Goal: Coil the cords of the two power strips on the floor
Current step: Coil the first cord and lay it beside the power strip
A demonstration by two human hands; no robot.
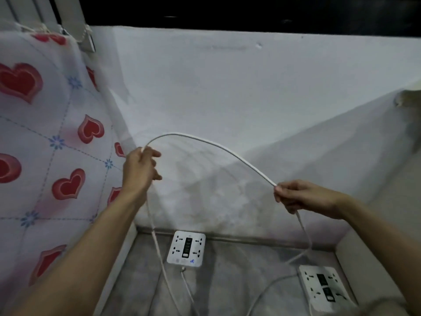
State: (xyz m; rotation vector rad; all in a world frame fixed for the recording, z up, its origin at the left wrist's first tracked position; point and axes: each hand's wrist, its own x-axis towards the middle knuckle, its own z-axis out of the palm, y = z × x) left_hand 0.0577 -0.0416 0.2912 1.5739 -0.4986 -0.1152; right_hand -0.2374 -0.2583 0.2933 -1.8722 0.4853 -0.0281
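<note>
Both hands are raised before the white wall (227, 87), the left hand (139, 172) and the right hand (298, 197) each pinching one white cord (205, 142) that arches between them. Its ends hang down to the floor (141, 281), where one power strip (186, 248) lies against the far wall and a second power strip (325, 287) lies nearer on the right.

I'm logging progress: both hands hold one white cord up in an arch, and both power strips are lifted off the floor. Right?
Not quite. The head view shows both power strips lying on the floor. The left hand and right hand do hold the white cord arched.

Two power strips (186, 249) (324, 287) and trailing cords (173, 286) clutter the narrow floor (239, 281).
</note>
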